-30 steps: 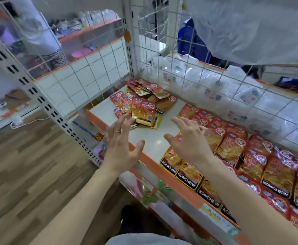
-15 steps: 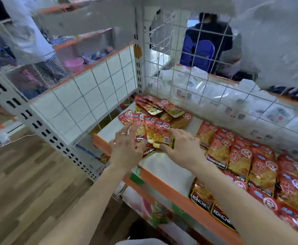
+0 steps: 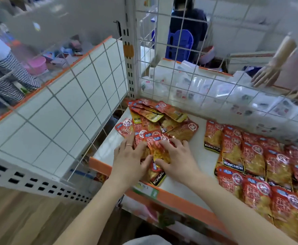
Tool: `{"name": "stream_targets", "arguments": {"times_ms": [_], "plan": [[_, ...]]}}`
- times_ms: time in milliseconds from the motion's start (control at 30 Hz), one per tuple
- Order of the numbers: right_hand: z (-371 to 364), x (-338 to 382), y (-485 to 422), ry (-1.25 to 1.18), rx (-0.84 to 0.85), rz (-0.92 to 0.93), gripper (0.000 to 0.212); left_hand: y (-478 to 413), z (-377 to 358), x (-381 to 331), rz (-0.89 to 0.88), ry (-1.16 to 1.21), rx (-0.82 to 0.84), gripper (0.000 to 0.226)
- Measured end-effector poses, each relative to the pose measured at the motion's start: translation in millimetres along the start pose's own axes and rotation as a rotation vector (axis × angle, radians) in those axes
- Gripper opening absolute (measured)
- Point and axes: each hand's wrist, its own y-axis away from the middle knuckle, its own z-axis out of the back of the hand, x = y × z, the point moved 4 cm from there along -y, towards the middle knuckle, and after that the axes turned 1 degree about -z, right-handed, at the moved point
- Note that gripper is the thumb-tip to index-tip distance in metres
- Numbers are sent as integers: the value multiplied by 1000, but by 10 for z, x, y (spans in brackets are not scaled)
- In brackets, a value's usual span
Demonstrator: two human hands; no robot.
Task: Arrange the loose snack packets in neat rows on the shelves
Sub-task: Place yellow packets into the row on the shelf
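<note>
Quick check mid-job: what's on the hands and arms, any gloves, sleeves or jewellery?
No gloves on the left hand or right hand. Both forearms are bare, no sleeves or watch in view. One thin ring sits on a left-hand finger.

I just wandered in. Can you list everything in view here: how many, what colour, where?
loose snack packets: one overlapping heap, red and yellow, shelf's back left corner
arranged snack packets: many, overlapping rows, red and yellow, shelf's right side
shelf: one, white with orange front edge
wire grid: white, behind and left of the shelf
clear bags: many, behind the back grid
chair: one, blue, beyond the grid
basin: one, pink, far left
another person's hand: one, upper right
left hand: fingers flat on the heap's front
right hand: fingers curled on a front packet
</note>
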Motion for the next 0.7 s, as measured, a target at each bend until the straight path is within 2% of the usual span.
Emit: {"name": "stream_targets", "arguments": {"times_ms": [133,267,433,500,567,700], "plan": [[-90,59,219,-37,-47,47,57,108,-3,-8,-38,126,-32,39],[-115,98,258,-64,-78,41,54,142,46,-28,104,430,-130,28],[8,183,302,-158,-104,77,54,101,120,7,322,806,-199,60],[51,174,282,-195,-113,81,54,52,169,52,403,908,-204,64],[90,137,259,-209,-141,65,52,25,218,94,435,973,-222,58],[248,77,264,-323,-272,56,40,-1,294,210,442,1025,-262,32]]}}
